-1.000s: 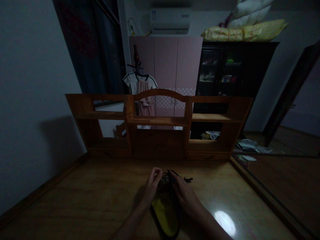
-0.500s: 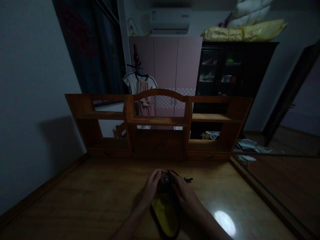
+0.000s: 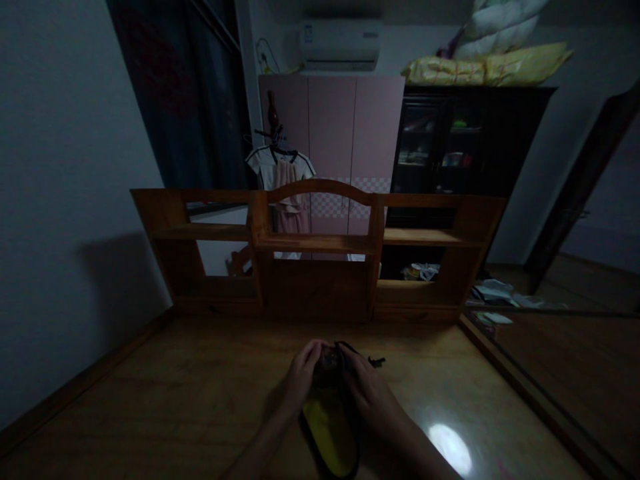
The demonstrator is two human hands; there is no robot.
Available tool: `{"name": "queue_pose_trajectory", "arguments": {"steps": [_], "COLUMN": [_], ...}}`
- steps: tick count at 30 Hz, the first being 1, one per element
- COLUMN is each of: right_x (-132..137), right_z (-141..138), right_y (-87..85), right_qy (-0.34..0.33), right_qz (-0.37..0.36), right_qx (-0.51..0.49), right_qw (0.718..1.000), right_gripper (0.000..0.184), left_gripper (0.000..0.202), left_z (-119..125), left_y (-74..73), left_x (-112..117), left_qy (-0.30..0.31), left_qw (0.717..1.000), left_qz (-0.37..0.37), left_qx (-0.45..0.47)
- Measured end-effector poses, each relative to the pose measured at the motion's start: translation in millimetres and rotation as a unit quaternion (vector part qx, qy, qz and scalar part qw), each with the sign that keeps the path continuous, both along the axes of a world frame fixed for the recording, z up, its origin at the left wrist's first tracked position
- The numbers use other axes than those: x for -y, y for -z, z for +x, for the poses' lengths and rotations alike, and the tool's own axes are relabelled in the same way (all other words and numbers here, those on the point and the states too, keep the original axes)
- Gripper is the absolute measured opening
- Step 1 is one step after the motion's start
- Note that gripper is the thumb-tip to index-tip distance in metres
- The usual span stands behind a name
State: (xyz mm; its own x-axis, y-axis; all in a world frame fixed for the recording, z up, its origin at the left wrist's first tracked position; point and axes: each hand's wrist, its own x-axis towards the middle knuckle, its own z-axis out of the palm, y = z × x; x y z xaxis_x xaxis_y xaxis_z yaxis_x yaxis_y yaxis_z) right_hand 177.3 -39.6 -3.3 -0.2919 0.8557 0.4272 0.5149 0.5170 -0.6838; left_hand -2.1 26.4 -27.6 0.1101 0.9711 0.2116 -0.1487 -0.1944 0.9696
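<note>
A dark sandal (image 3: 330, 433) with a yellow insole lies on the wooden surface, its sole edge pointing toward me. At its far end, my left hand (image 3: 303, 373) curls its fingers around the left side of the dark upper. My right hand (image 3: 367, 387) closes on the opposite side, by a dark strap. Between the fingertips is a shiny, dark part (image 3: 329, 359) too dim to make out. A thin strap end (image 3: 377, 362) sticks out to the right of my right hand, resting on the wood.
The wooden surface (image 3: 200, 387) ends at a wooden headboard with shelves (image 3: 315, 243). A raised rail (image 3: 525, 393) runs along its right side, and a wall (image 3: 60, 233) is at left. Pink wardrobe (image 3: 330, 127) and dark cabinet (image 3: 470, 153) stand behind.
Both hands stay on the sandal's far end, with almost no movement. The view has tilted up very slightly.
</note>
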Motion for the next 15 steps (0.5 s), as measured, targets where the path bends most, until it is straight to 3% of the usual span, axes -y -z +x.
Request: {"name": "queue_pose_trajectory", "arguments": {"steps": [15], "right_x": [1.6], "right_z": [0.9], "right_y": [2.7], "right_qy": [0.004], "right_qz": [0.015], "right_qx": [0.007], "right_qw": [1.000], "right_gripper": [0.055], "left_gripper": [0.034], "left_z": [2.3], "left_y": [-5.5], "left_x": [3.7], "left_qy": [-0.012], "left_qw": [1.000], "left_qz": [-0.015], "left_qx": [0.019]}}
